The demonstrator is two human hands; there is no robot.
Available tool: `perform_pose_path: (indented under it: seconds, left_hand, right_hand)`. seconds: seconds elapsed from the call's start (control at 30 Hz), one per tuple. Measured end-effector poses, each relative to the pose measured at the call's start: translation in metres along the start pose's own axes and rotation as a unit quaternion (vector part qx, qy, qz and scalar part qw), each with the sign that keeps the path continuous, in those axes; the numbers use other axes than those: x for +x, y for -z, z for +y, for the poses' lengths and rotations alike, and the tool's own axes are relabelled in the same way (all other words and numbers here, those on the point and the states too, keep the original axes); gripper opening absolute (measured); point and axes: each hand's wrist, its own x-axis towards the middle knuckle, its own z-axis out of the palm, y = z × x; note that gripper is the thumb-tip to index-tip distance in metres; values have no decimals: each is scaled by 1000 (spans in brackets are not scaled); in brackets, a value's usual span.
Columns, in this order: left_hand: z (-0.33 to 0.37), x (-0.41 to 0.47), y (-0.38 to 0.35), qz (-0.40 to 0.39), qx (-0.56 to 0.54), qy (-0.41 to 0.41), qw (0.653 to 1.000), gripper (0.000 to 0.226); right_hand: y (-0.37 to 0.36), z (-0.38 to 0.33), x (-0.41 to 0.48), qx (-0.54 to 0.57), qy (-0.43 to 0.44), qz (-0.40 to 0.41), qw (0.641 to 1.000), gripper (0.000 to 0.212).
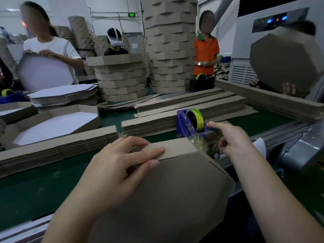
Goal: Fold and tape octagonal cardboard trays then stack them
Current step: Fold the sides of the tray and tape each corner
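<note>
Brown cardboard tray [175, 190], already folded, rests bottom-up at the near edge of the green table [35, 181]. Its far wall seems not yet taped, and stacking is left to do. Finished stacks [170, 50] rise at the far edge. The left hand [119, 165] presses the flap with nearly straight fingers. The right hand [231, 139] reaches the tape dispenser [189, 123], apparently pinching a clear tape strip [205, 146].

3 tape dispensers: near dispenser [188, 128], far dispenser [201, 84], left dispenser [10, 97]. 1 stretched tape strip [205, 146]. 2 far stacks of folded trays: short stack [121, 81], tall stack [171, 50]. 3 far people: white shirt [50, 48], black top [115, 51], orange shirt [206, 55]; possibly a 4th person [289, 88] at right.
</note>
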Motion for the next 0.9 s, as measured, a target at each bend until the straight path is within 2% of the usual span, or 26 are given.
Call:
perform_pose_path:
  seconds: [0.17, 0.2, 0.3, 0.37, 0.47, 0.53, 0.6, 0.63, 0.7, 0.77, 0.83, 0.9]
  left_hand:
    - [1, 1, -1, -1, 2, 4, 1000, 39]
    - [2, 2, -1, -1, 1, 5, 1000, 39]
    - [2, 3, -1, -3, -4, 3, 1000, 39]
    - [3, 3, -2, -5, -3, 0, 1000, 39]
    - [4, 3, -2, -3, 2, -5, 1000, 38]
    - [3, 3, -2, 1, 1, -2, 1000, 38]
    - [1, 3, -2, 7, -3, 1, 1000, 38]
    - [1, 2, -2, 9, -5, 1, 1000, 38]
    - [0, 2, -3, 10, -9, -1, 1000, 37]
    - [-1, 3, -4, 17, -11, -4, 1000, 36]
    - [-2, 3, -5, 31, -8, -5, 999, 33]
    - [-2, 3, -6, 38, -8, -7, 999, 29]
  right_hand:
    - [3, 4, -12, 30, 35, -3, 999, 3]
    - [5, 10, -15, 46, 54, -7, 997, 5]
    - [11, 31, -19, 129, 99, -17, 987, 29]
    - [15, 38, -20, 147, 118, -18, 982, 27]
    - [19, 38, -19, 29, 155, -3, 988, 18]
    - [25, 38, -17, -109, 172, 17, 979, 20]
    - [34, 40, -18, -286, 198, 79, 934, 29]
    - [38, 40, -20, -327, 222, 114, 911, 30]
    - [41, 36, -33, -289, 282, 137, 905, 24]
    - [35, 28, -53, -173, 349, 95, 916, 19]
    - [24, 20, -80, -90, 413, 58, 904, 16]
    - [10, 16, -110, -21, 433, 7, 901, 9]
